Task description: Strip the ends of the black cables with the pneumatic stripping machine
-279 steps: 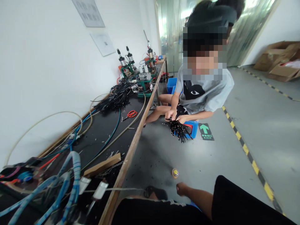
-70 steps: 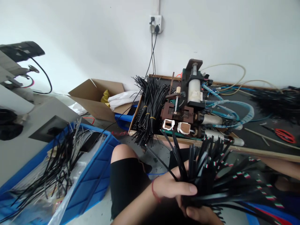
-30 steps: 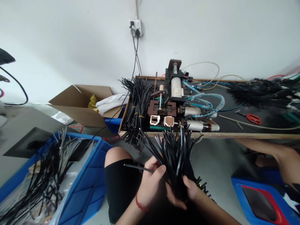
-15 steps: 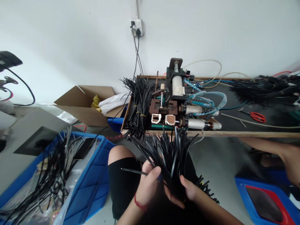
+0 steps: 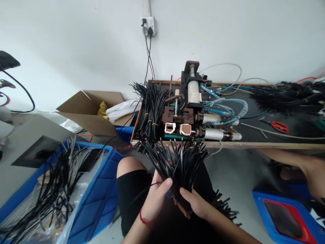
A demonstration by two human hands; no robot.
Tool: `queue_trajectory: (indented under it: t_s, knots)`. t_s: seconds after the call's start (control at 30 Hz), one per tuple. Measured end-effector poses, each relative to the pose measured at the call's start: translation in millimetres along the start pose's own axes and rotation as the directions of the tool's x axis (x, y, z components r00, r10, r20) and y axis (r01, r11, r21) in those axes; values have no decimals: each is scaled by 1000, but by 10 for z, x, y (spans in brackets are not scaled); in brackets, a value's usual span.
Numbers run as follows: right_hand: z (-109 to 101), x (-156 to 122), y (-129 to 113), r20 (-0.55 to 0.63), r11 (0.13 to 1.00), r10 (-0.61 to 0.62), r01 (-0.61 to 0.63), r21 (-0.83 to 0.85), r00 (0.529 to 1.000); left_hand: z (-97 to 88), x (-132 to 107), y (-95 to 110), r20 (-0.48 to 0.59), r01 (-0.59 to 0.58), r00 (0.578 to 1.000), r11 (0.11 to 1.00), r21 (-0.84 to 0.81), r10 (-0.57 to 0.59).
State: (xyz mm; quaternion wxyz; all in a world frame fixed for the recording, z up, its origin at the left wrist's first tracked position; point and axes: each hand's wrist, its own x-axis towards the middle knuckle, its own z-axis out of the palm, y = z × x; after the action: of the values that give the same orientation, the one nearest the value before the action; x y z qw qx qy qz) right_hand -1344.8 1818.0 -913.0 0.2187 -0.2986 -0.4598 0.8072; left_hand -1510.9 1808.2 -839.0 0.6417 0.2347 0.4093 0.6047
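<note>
A bundle of black wires sits above the person's lap, just short of the bench, its upper ends fanned out toward the machine and the rest narrowing between both hands. The right hand cups the lower part, fingers curled beneath and thumb across the front. The left hand, palm turned inward and thumb raised, has partly curled fingers behind the strands on its side — how tightly they grip, I cannot tell. One blurred strand runs out leftward from it.

The wooden front edge of the bench crosses behind the fanned tips; whether they touch it is unclear. Grey floor lies between the lap and a blue stool at right, where another person's arm reaches in.

Beyond the edge stands the pneumatic machine, straight ahead, with tied wire bundles to its left and red-handled scissors to its right. A blue crate flanks the left knee — a cardboard box behind it.
</note>
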Motion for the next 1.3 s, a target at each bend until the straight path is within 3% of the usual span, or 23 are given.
queue_trajectory:
  t_s: [0.1, 0.17, 0.27, 0.47, 0.6, 0.67, 0.73, 0.8, 0.9, 0.93, 0.97, 1.0, 1.1, 1.17, 1.3]
  knots:
    - [63, 15, -63, -91, 998, 16, -22, -61, 996, 0, -2, -20, -7, 86, 996, 990, 116, -86]
    - [101, 11, -101, -136, 995, 19, -33, -98, 991, 17, 15, -46, -53, 53, 998, 987, 149, -45]
    - [143, -5, -131, -169, 989, 29, -53, -140, 985, 58, 42, -65, -64, 15, 998, 995, 94, -9]
    - [177, -27, -171, -168, 957, 53, -98, -272, 984, 91, 50, -69, -79, 94, 992, 994, -58, -99]
    - [162, -11, -270, -109, 923, 55, -92, -374, 993, 45, 50, -159, -206, 111, 970, 988, -110, -132]
    - [125, -13, -372, -89, 904, 5, -42, -426, 996, 33, 46, -190, -257, 110, 956, 987, -119, -138]
    - [71, -45, -511, -82, 823, -162, 89, -560, 983, 44, 42, -191, -268, 97, 955, 987, -128, -128]
    - [19, -121, -674, -82, 656, -428, 247, -713, 900, 74, 40, -172, -264, 75, 958, 987, -143, -111]
    - [8, -290, -920, -117, 405, -783, 357, -842, 611, 117, 33, -153, -267, 56, 958, 984, -168, -100]
    - [33, -341, -994, -110, 343, -846, 374, -862, 521, 122, 23, -159, -274, 47, 957, 985, -168, -92]
    - [74, -378, -1060, -88, 293, -881, 390, -873, 466, 120, 9, -173, -282, 37, 956, 987, -159, -81]
    - [126, -396, -1117, -52, 254, -893, 407, -878, 446, 114, -12, -192, -292, 23, 954, 989, -143, -64]
    - [307, -319, -1210, 63, 198, -846, 421, -885, 530, 84, -104, -250, -338, -35, 941, 998, -48, 17]
    - [398, -191, -1208, 54, 216, -814, 387, -896, 579, 69, -173, -258, -373, -61, 926, 998, 21, 64]
    - [455, 24, -1127, -47, 325, -818, 392, -860, 574, 36, -275, -207, -430, -76, 898, 995, 62, 95]
